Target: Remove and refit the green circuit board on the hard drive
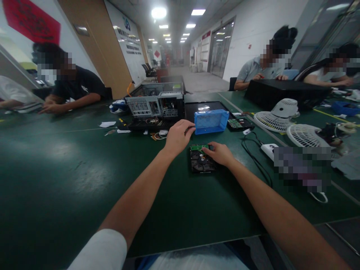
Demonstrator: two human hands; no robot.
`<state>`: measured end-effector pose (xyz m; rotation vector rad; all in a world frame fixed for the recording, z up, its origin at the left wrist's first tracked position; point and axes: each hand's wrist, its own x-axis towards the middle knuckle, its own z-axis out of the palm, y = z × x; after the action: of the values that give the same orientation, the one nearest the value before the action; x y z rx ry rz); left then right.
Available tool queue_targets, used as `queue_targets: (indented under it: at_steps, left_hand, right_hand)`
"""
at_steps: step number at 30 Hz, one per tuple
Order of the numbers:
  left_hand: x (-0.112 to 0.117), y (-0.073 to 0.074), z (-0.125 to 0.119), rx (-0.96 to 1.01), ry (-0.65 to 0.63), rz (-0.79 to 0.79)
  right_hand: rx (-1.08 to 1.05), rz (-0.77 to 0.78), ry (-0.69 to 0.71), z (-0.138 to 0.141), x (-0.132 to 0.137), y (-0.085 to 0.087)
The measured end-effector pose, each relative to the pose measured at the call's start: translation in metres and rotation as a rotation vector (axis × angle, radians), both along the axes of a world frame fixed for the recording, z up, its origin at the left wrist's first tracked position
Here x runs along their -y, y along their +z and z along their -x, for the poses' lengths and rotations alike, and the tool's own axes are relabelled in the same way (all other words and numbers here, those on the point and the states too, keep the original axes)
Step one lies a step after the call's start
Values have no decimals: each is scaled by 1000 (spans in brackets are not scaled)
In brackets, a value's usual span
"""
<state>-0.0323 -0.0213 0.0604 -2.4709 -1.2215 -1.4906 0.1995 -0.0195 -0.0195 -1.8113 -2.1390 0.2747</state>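
Observation:
My left hand (180,135) is closed in a pinch at the left edge of a blue plastic bin (211,122). The fingertips meet the bin's edge, and whatever else may lie between them is hidden. A hard drive (203,162) lies on the green table in front of the bin, its green circuit board strip at the far end. My right hand (221,153) grips the drive's far right corner, with the thumb over the board.
An opened computer case (157,101) stands behind my left hand. Beyond the bin lies a dark flat panel (206,107). To the right are a circuit board (236,123), black cables (254,153), a power strip (268,150) and white fans (274,119). Several people sit around the table.

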Motion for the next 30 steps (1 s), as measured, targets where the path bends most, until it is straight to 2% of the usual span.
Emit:
queue_targets:
  at_steps: [5, 11, 17, 26, 30]
  left_hand:
    - [-2, -5, -1, 44, -13, 86]
    - [-1, -2, -2, 25, 36, 9]
    - [-1, -3, -1, -43, -13, 23]
    - [-1, -9, -4, 139, 10, 103]
    - [0, -8, -4, 137, 35, 98]
  right_hand:
    - [8, 11, 2, -1, -1, 0]
    - [1, 7, 2, -1, -2, -2]
    - [10, -17, 14, -1, -3, -4]
    - [7, -9, 20, -1, -4, -4]
    - [14, -17, 25, -1, -3, -3]
